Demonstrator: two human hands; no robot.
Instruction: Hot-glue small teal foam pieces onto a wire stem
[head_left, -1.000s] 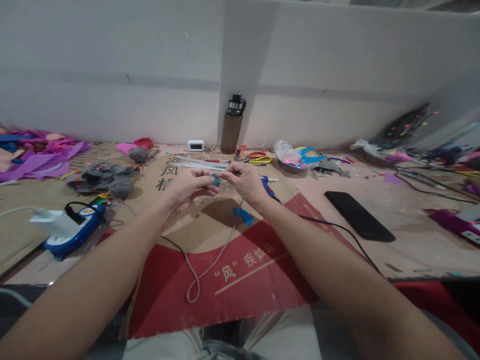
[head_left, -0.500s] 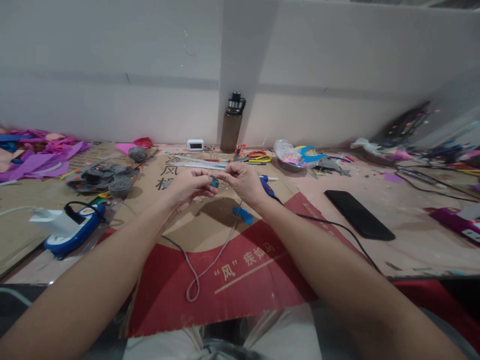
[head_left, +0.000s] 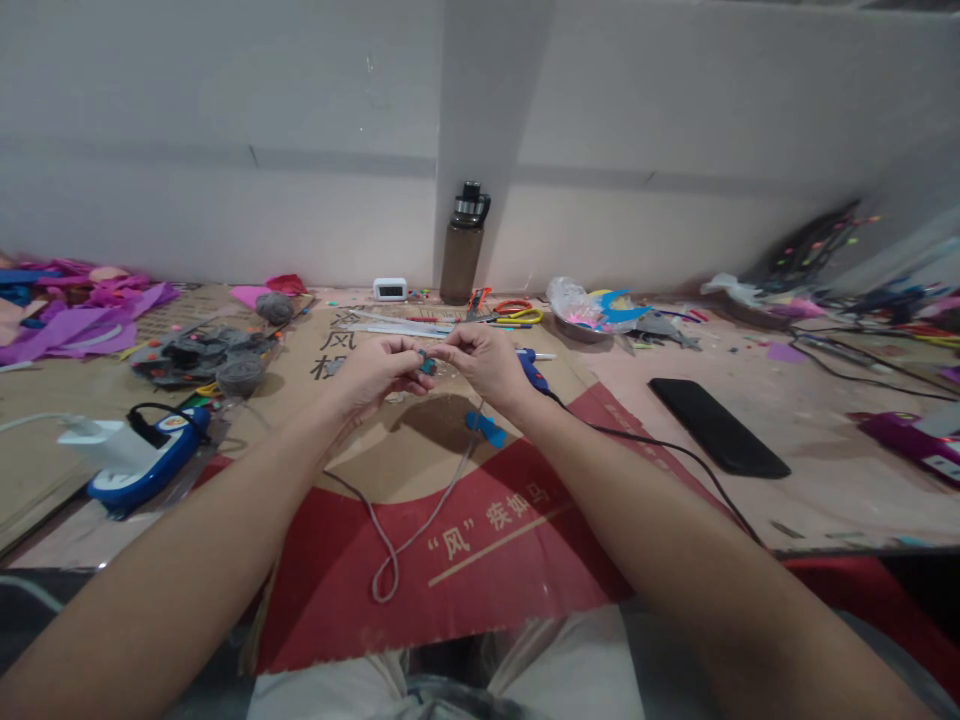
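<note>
My left hand (head_left: 381,377) pinches a small teal piece (head_left: 427,364) between thumb and fingers; its exact kind is too small to make out. Close beside it, my right hand (head_left: 482,366) has its thumb and fingertips pressed together, touching the edge of the teal piece or a strand too fine to see. A grey cord (head_left: 452,488) hangs below the right hand and loops over the red part of the cardboard sheet (head_left: 337,610). A blue scrap (head_left: 486,429) lies by the cord, under my right wrist. The blue glue gun (head_left: 534,370) is partly hidden behind that hand.
Behind my hands stand a brown bottle (head_left: 462,255) and a small white clock (head_left: 390,290). Scissors (head_left: 519,316) and a bowl of scraps (head_left: 581,325) lie farther back. A black phone (head_left: 718,428) is to the right, a blue power strip (head_left: 154,470) to the left. Grey yarn pieces (head_left: 241,374) sit nearby.
Both hands stay in nearly the same place. The teal piece has turned or shifted very slightly between the fingers.
</note>
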